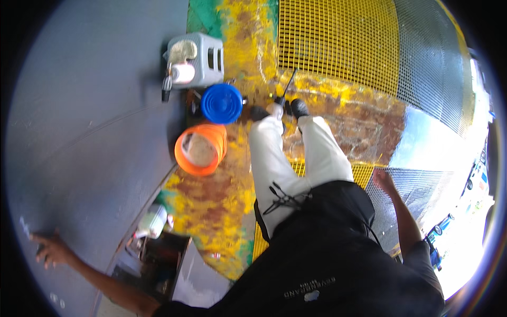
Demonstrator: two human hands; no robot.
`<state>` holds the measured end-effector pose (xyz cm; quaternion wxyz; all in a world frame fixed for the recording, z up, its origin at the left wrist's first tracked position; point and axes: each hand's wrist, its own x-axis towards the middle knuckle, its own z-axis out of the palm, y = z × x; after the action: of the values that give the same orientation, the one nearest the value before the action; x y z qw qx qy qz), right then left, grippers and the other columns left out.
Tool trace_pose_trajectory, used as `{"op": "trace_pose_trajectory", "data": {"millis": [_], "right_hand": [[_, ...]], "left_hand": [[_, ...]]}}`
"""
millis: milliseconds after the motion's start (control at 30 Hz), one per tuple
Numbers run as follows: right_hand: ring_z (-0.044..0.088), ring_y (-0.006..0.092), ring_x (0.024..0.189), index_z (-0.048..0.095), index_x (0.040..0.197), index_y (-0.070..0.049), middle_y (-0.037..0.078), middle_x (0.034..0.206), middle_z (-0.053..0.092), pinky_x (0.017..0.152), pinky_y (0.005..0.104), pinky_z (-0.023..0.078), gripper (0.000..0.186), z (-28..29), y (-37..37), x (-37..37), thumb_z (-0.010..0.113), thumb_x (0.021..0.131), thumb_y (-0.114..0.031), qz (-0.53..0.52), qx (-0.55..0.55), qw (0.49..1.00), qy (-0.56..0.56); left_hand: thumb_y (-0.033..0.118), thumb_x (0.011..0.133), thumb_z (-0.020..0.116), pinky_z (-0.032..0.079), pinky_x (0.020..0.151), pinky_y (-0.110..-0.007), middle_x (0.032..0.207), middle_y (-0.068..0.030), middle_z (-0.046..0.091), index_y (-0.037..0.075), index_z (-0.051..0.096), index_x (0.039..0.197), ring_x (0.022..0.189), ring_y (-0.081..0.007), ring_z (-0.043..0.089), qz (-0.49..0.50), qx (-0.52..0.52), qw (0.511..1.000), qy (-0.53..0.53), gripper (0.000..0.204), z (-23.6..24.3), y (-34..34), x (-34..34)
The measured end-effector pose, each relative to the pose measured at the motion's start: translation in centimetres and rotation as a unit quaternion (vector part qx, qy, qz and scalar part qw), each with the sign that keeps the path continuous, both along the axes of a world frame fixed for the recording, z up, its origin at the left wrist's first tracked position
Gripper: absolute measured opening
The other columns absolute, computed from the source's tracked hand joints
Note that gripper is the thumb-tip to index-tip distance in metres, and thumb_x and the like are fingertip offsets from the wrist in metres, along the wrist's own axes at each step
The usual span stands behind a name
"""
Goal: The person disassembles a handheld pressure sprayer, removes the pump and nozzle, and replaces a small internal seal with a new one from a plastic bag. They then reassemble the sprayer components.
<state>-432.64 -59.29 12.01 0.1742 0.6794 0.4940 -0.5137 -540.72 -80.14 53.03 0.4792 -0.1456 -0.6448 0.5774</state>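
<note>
By wall: orange bucket (200, 149) w/ pale contents | blue bucket (222, 103) empty

floor (211, 206) under me is worn metal, yellow and green paint flaking to rust. yellow grating (338, 42) set into it ahead, a grey mesh panel (433, 68) to its right. standing on the floor by the grey wall: an orange bucket (200, 149), just beyond it a blue bucket (222, 103), then a grey step stool (203, 58) with a paper roll (182, 73) on top. my black shoes (299, 108) rest on the rusted patch near the grating's edge.
</note>
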Motion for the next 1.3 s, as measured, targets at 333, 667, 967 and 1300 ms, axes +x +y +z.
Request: {"op": "trace_pose_trajectory", "data": {"millis": [333,667,967,1300], "right_hand": [[0.059,0.0224,0.113,0.062,0.128,-0.009,0.009,0.124,0.064,0.101,0.0375,0.045,0.038,-3.9,2.7,-24.4,0.052,0.1,-0.032,0.286,-0.38,0.788,0.392],[0.064,0.0199,0.107,0.063,0.127,-0.005,0.011,0.116,0.068,0.095,0.0338,0.049,0.047,10.9,-7.2,2.2,0.063,0.095,-0.04,0.058,-0.382,0.903,0.189],[0.063,0.0288,0.114,0.041,0.143,0.002,0.019,0.132,0.059,0.093,0.0436,0.055,0.064,-9.2,-8.5,19.0,0.067,0.093,-0.028,-0.197,-0.451,0.858,0.149],[0.058,0.0311,0.12,0.047,0.138,-0.001,0.021,0.133,0.056,0.1,0.0393,0.047,0.063,-68.2,8.4,-16.7,0.074,0.084,-0.021,0.222,0.222,0.917,0.246]], "left_hand": [[0.031,0.095,0.065,0.032,0.114,-0.047,0.145,-0.0268,0.043,-0.007,0.045,0.139,0.134,-0.0409,0.041,-0.25,0.301,0.767,-0.508,0.061,-16.0,-4.8,22.5],[0.025,0.092,0.065,0.039,0.106,-0.047,0.133,-0.0266,0.052,0.001,0.057,0.124,0.13,-0.0424,0.045,0.075,0.369,0.38,-0.845,0.04,-42.7,-4.1,61.9],[0.024,0.094,0.064,0.044,0.1,-0.044,0.123,-0.022,0.058,0.001,0.06,0.118,0.117,-0.0387,0.055,0.015,0.352,0.271,-0.896,0.033,-62.4,4.6,65.2],[0.027,0.087,0.07,0.037,0.103,-0.054,0.133,-0.0299,0.047,0.001,0.044,0.14,0.126,-0.0439,0.045,-0.124,0.253,0.415,-0.865,0.064,-95.3,9.5,65.2]]}}
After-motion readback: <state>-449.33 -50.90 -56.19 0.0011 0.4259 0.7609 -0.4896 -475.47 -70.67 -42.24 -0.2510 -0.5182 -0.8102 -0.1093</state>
